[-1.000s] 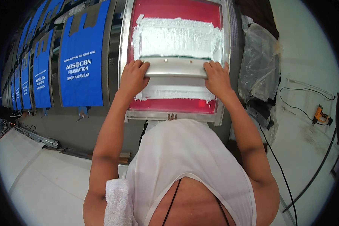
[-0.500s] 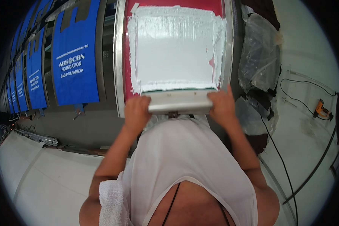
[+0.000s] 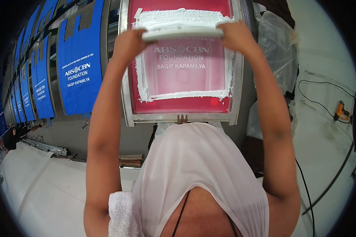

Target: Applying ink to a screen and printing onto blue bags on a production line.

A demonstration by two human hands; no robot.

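Observation:
A metal-framed printing screen with a red mesh lies flat in front of me. My left hand and my right hand both grip a long white squeegee at the far end of the screen. White ink is piled beyond the squeegee and rims the cleared area, where pale lettering shows through the mesh.
A row of blue bags with white print lies on the long table to my left, running far back. Clear plastic sheeting sits right of the screen. Black cables and an orange tool lie on the floor at right. A white towel hangs on my left shoulder.
Both hands have pushed the squeegee from the near end of the screen to the far end, scraping the white ink off the middle and exposing the lettering.

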